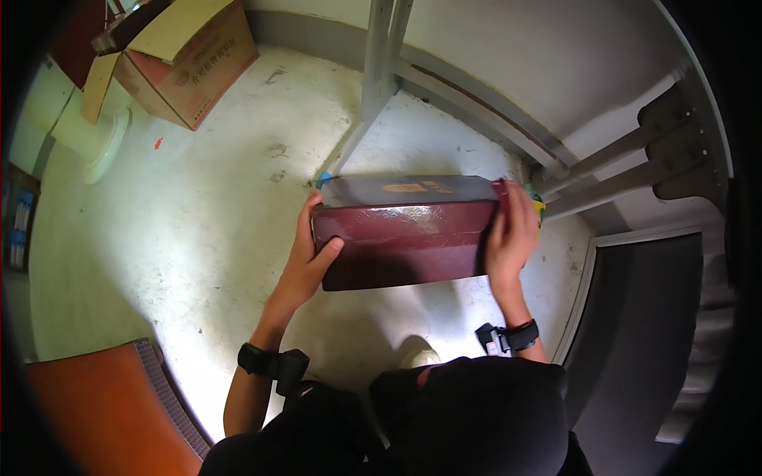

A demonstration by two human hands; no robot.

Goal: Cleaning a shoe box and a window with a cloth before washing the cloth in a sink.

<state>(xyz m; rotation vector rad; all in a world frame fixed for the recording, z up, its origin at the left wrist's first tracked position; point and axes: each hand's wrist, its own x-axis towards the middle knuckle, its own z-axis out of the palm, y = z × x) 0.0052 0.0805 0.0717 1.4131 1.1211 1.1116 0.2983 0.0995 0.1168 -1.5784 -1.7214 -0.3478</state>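
Head view, glossy oblong maroon box (405,242), between bare hands (304,262)

Two bare hands (308,255) (513,238), one maroon box (409,250)

Also in view: one open cardboard carton (202,75), two black wrist straps (257,360) (523,336), one red scrap (158,143), one orange panel (115,408), one dark grey panel (639,309) in one pale frame (579,297), one blue patch (324,180).

Looks like a storeroom or plain utility corner indoors, judging by the scuffed, stained pale floor (214,182), the white wall (492,47) with a grey band (309,32) along its foot, and the open cardboard carton (194,75) set down there. Includes a bare metal frame (379,63) near the wall. Cannot be told more closely.
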